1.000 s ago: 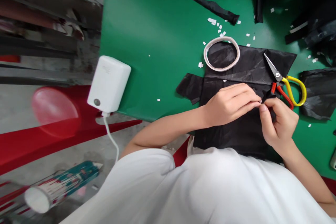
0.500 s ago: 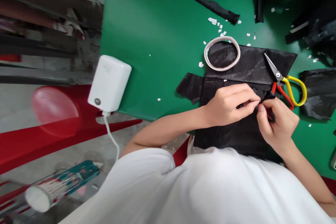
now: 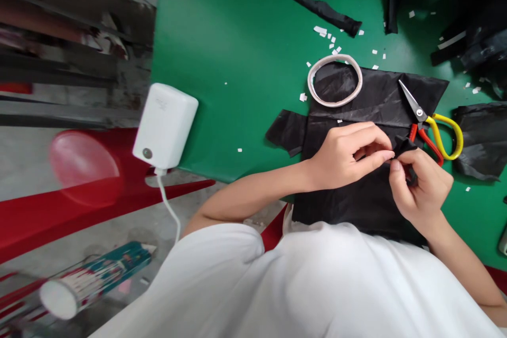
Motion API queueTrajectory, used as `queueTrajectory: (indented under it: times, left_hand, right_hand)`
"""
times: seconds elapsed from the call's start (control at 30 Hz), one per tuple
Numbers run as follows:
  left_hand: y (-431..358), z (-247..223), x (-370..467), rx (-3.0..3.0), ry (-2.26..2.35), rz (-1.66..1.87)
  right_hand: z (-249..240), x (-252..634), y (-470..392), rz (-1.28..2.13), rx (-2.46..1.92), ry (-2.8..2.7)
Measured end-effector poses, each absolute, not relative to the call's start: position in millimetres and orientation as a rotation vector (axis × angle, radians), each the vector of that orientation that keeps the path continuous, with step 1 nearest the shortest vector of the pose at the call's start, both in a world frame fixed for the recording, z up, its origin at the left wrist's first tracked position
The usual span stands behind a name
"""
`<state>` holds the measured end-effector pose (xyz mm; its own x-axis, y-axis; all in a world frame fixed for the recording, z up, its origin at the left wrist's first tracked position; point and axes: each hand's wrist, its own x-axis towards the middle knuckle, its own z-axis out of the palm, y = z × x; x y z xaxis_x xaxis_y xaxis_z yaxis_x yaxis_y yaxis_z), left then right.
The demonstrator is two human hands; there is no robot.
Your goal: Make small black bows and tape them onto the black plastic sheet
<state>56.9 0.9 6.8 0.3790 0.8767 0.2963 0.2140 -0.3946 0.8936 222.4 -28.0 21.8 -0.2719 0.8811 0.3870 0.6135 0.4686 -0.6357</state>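
My left hand [image 3: 352, 153] and my right hand [image 3: 422, 185] meet at their fingertips above a large black sheet [image 3: 336, 206] that hangs over the near table edge. Both hands are closed in a pinch on a small crumpled piece of black material [image 3: 404, 145], thin and plastic-like; much of it is hidden by the fingers. Just beyond my right hand lie scissors [image 3: 420, 113] with one yellow and one red handle, blades apart. A roll of white tape [image 3: 358, 82] rests flat on the upper part of the black sheet.
Small white paper scraps [image 3: 332, 39] are scattered over the green table [image 3: 222, 37]. A rolled black strip [image 3: 325, 10] lies at the back. More black pieces [image 3: 481, 140] sit at the right. A white corded device [image 3: 166, 124] stands by the left edge, near a red chair [image 3: 99, 190].
My left index finger has lifted slightly away from the thumb. The black piece between my hands now shows more above the right fingers. The other things on the table have stayed put.
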Motion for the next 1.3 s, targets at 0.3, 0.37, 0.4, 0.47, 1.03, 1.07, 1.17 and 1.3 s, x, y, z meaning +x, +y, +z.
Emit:
queueTrajectory:
  times: [0.3,0.37,0.4,0.47,1.03,1.07,1.17,1.3]
  left_hand:
    - [0.1,7.4,54.4,2.008,0.79,0.858]
    - [0.7,8.4,53.8,2.023,0.785,0.821]
    - [1.1,9.1,53.5,2.022,0.782,0.803]
    - [1.9,10.4,52.8,1.998,0.767,0.771]
    - [5.9,11.4,50.3,1.817,0.654,0.693]
    - [5.8,11.4,50.3,1.822,0.658,0.684]
    - [5.4,11.0,50.5,1.838,0.662,0.669]
    - [4.7,9.6,51.6,1.858,0.662,0.675]
  right_hand:
    - [21.5,221.7,-27.9,0.509,-1.195,-1.993]
    - [21.3,221.3,-27.8,0.519,-1.181,-1.999]
    - [21.3,221.1,-27.7,0.525,-1.175,-2.002]
    - [21.4,221.1,-27.5,0.54,-1.165,-2.0]
    - [25.0,221.8,-27.6,0.648,-1.179,-1.946]
    - [24.8,222.0,-27.6,0.646,-1.182,-1.947]
    - [23.9,222.6,-27.9,0.644,-1.188,-1.953]
    - [22.9,222.4,-28.4,0.637,-1.199,-1.966]
